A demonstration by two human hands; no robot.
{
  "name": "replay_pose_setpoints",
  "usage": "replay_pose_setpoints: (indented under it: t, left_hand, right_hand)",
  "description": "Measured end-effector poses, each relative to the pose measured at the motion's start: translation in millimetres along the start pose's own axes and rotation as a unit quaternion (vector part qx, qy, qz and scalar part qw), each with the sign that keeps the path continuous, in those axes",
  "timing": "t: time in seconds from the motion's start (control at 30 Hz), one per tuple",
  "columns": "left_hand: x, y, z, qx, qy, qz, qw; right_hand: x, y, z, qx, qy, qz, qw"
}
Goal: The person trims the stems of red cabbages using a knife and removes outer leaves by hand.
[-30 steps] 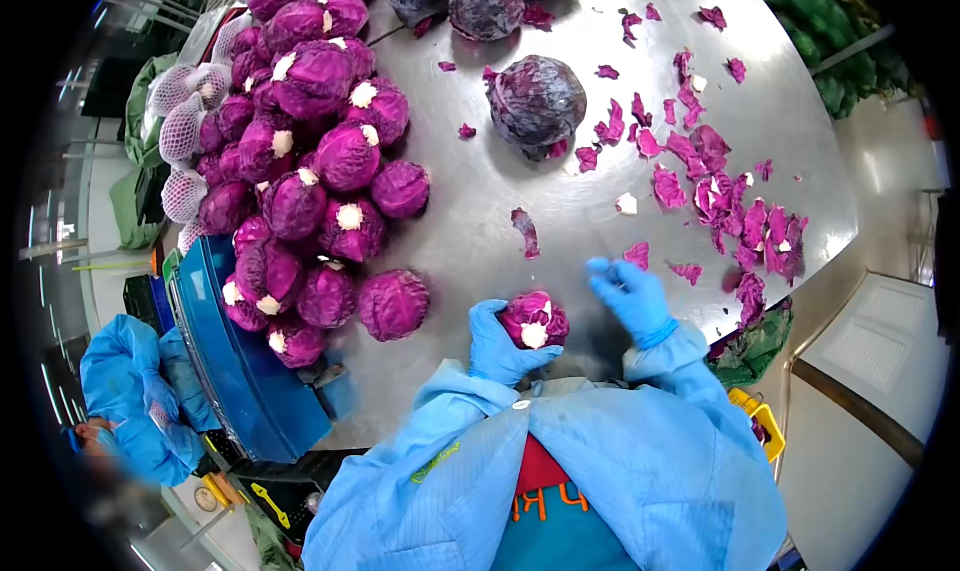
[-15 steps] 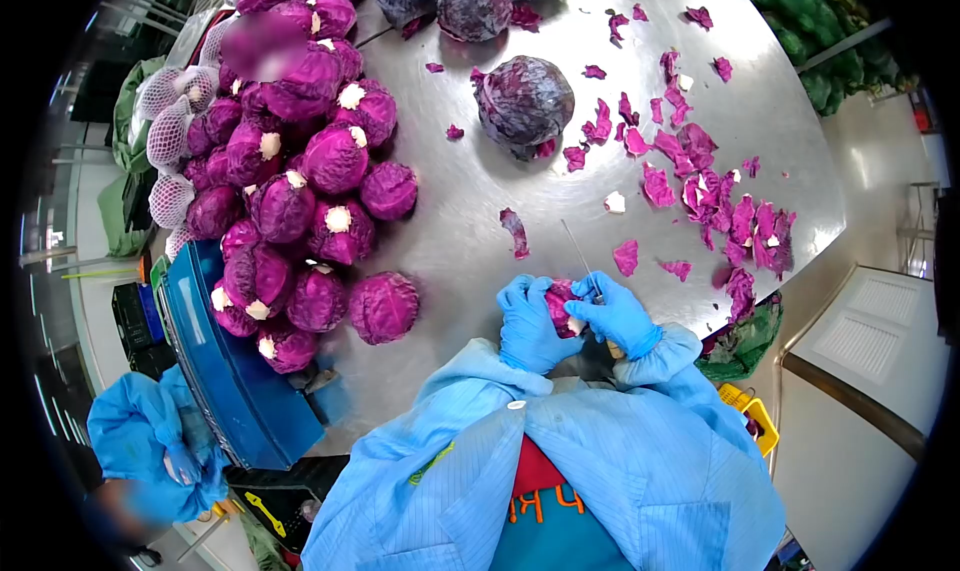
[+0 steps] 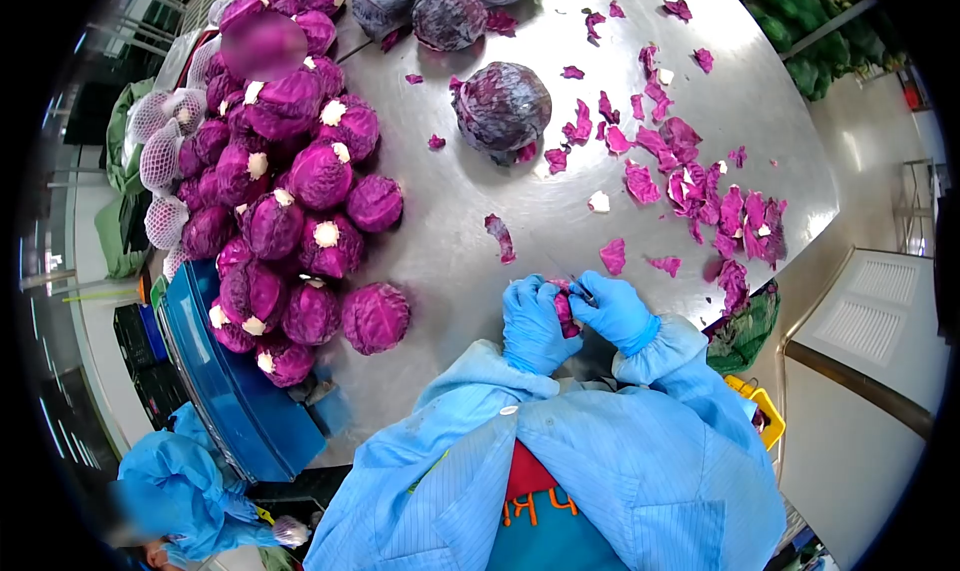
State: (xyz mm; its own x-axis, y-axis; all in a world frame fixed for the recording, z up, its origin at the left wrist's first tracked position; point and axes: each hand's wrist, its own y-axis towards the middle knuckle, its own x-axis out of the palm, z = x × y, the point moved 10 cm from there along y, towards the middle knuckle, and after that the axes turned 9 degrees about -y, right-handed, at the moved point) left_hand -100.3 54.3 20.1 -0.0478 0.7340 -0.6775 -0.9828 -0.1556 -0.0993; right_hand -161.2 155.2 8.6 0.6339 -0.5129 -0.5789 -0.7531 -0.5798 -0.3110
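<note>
At the near edge of the table, a small red cabbage sits between my two blue-gloved hands, largely covered by them. My left hand is wrapped round its left side. Closed at its right side, my right hand grips a knife, of which only a short dark part shows by the fingertips. A curled strip of purple leaf lies just beyond my hands. Farther off rests a large dark red cabbage with its outer leaves on.
Trimmed red cabbages are heaped along the left, beside a blue bin and white net sleeves. Untrimmed cabbages stand at the back. Leaf scraps litter the steel table's right side. Another person is at lower left.
The knife blade pointed away from me before; now it is mostly hidden at the cabbage. My right hand has turned slightly. The other person at lower left has shifted, with a pale netted object nearby.
</note>
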Motion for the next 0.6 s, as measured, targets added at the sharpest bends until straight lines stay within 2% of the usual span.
replay_pose_setpoints:
  t: [0.37, 0.57, 0.6]
  left_hand:
    - [16.3, 4.9, 10.2, 0.022, 0.091, -0.072, 0.993]
    - [16.3, 4.9, 13.2, 0.013, 0.087, -0.088, 0.992]
    - [16.0, 5.3, 13.8, 0.014, 0.089, -0.089, 0.992]
  right_hand:
    - [-10.9, 4.3, 2.9, -0.056, -0.079, -0.004, 0.995]
    - [-7.9, 4.1, 17.7, -0.05, -0.067, 0.026, 0.996]
    - [-5.3, 3.8, 25.8, 0.001, 0.008, 0.01, 1.0]
